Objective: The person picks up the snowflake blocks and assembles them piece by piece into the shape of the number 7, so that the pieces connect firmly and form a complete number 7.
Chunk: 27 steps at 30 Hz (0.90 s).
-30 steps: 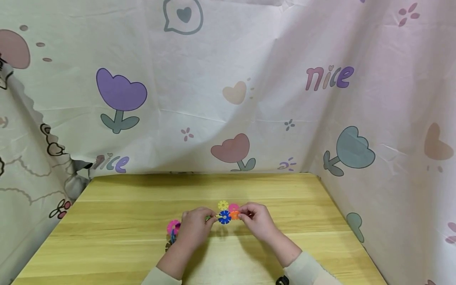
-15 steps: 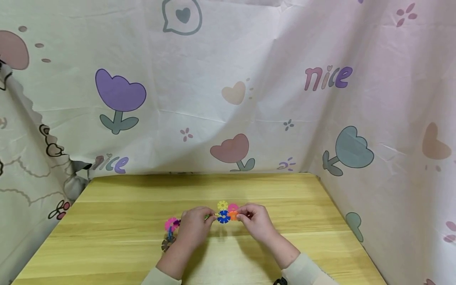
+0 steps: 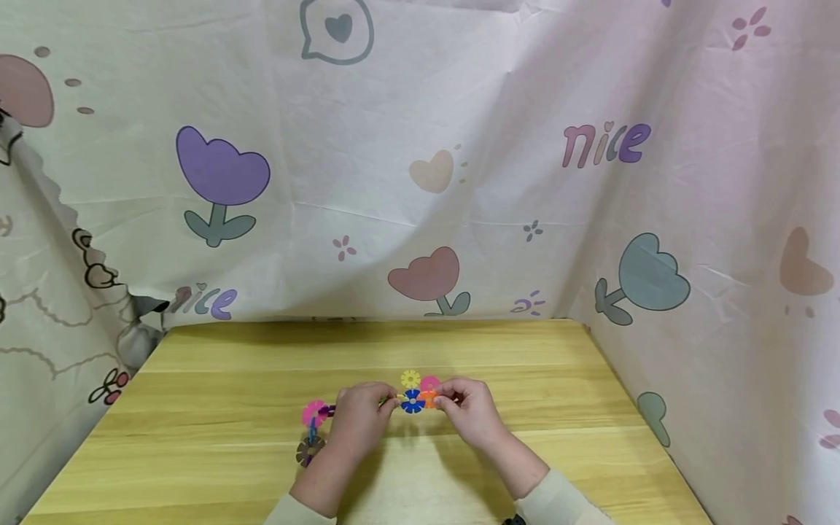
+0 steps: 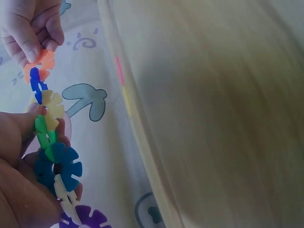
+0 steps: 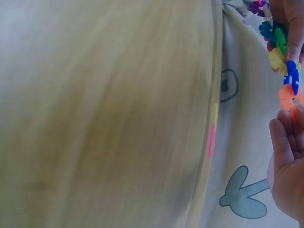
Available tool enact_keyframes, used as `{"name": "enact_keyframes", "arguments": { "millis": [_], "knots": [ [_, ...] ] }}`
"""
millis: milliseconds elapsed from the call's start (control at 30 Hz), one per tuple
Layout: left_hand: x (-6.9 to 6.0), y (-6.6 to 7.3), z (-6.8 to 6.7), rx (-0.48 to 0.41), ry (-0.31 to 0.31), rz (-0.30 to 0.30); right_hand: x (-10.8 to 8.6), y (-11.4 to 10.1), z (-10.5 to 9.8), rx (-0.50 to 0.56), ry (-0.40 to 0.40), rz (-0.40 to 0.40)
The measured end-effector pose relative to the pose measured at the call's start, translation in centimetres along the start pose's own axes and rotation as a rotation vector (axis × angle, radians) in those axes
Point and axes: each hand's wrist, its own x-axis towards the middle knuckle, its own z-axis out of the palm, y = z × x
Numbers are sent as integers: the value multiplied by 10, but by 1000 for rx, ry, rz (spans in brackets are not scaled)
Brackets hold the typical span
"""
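A chain of slotted plastic flower discs hangs between both hands above the table. My left hand point(image 3: 362, 417) pinches the chain at a yellow disc point(image 4: 54, 102), beside a green disc point(image 4: 42, 124). My right hand point(image 3: 474, 412) pinches the orange disc point(image 4: 46, 61) at the chain's right end. Between the hands a blue disc point(image 3: 408, 406) is slotted into the orange one. Teal point(image 4: 71, 168), white point(image 4: 66, 197) and purple point(image 4: 90, 214) discs follow past the left hand. Beyond it hang a pink disc point(image 3: 311, 413) and a brown disc point(image 3: 304, 452). The left hand hides part of the chain.
On the wooden table point(image 3: 230, 379), a loose yellow disc point(image 3: 406, 374) and a loose pink disc point(image 3: 425, 380) lie just behind the hands. A patterned cloth point(image 3: 348, 146) encloses the back and sides. A small black object point(image 3: 515, 520) shows by the right sleeve.
The chain's hanging left end has swung a little left, so the brown disc now shows beside the left forearm. The right hand has shifted slightly left; both grips look the same.
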Motion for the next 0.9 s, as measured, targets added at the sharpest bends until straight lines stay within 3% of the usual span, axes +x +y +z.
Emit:
{"name": "enact_keyframes", "arguments": {
  "millis": [333, 600, 733, 900],
  "knots": [
    [5, 10, 6, 45, -23, 50, -4, -1, 0, 20, 72, -44],
    [6, 15, 12, 97, 35, 174, -9, -6, 9, 72, 56, -109],
    [6, 12, 12, 98, 31, 196, -6, -4, 7, 39, 23, -149],
    [5, 5, 8, 113, 41, 174, 4, 3, -5, -118, 68, -195]
  ]
}}
